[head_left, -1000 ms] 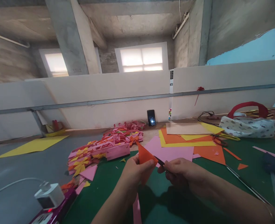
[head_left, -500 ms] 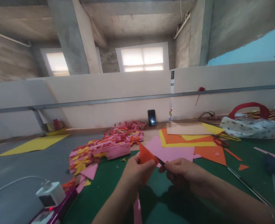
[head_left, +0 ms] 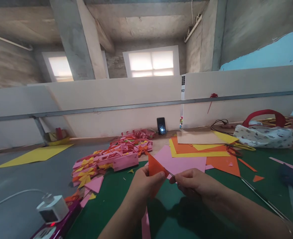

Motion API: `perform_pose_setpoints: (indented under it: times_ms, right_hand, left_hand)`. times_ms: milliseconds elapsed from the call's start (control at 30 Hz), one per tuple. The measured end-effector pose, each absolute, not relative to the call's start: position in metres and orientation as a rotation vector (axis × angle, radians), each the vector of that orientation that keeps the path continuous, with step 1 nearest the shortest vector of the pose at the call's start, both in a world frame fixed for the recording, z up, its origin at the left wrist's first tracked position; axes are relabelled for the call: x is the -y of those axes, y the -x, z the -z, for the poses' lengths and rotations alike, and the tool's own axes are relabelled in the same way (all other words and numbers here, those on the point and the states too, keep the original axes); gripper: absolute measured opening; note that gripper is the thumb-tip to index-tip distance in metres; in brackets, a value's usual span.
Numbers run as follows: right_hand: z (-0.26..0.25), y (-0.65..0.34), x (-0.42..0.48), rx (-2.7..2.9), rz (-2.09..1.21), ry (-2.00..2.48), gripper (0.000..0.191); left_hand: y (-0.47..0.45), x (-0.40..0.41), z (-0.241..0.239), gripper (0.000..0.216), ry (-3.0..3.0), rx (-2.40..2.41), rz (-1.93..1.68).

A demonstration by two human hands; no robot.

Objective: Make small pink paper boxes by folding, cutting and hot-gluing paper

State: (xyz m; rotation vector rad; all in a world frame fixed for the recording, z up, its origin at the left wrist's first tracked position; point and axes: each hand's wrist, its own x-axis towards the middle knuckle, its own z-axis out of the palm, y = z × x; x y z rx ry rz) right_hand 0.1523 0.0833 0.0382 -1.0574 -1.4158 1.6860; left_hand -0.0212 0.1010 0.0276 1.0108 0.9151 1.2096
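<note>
In front of me, above a green mat (head_left: 116, 202), my left hand (head_left: 143, 186) pinches a folded piece of orange paper (head_left: 155, 165), its thumb across the front. My right hand (head_left: 191, 181) is closed around a thin pointed metal tool (head_left: 170, 173). The tool's tip meets the right edge of the orange paper beside my left thumb. Most of the tool is hidden in my fingers, so I cannot tell its exact kind. Beyond the hands lies a sheet of pink paper (head_left: 183, 165).
Pink paper pieces with yellow and orange bows (head_left: 123, 152) are heaped at left. Orange and yellow sheets (head_left: 198, 153), red-handled scissors (head_left: 234, 151) and a long silver rod (head_left: 263, 198) lie right. A phone (head_left: 161, 126) leans at the back. A charger (head_left: 53, 208) sits front left.
The tool in my right hand has turned slightly, its dark blade-like part now showing as a thin shiny line. My left hand keeps the orange paper in place.
</note>
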Motion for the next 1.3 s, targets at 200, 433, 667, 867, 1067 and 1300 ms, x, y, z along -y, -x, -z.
perform_pose_setpoints:
  times_ms: [200,433,667,867,1067,1300]
  right_hand:
    - [-0.045,-0.152,-0.078,1.479,-1.613,1.068,0.043]
    - [-0.043,-0.151,-0.078,1.531,-1.568,1.052,0.039]
    - [-0.046,-0.150,-0.075,1.603,-1.481,1.039,0.040]
    - [-0.041,-0.150,-0.080,1.629,-1.380,1.097,0.033]
    - [-0.038,-0.153,-0.087,1.737,-1.356,1.079,0.029]
    - [-0.039,-0.153,-0.083,1.757,-1.308,1.051,0.026]
  left_hand:
    - [0.021,-0.096,-0.034,0.036,-1.014,-0.903,-1.188]
    - [0.024,-0.094,-0.038,0.044,-1.037,-0.979,-1.110]
    - [0.024,-0.095,-0.034,0.035,-1.092,-0.926,-1.102]
    - [0.023,-0.090,-0.039,0.035,-1.050,-0.945,-1.074]
    - [0.022,-0.089,-0.042,0.030,-1.072,-0.959,-1.081]
    - [0.022,-0.088,-0.045,0.023,-1.112,-1.010,-1.064]
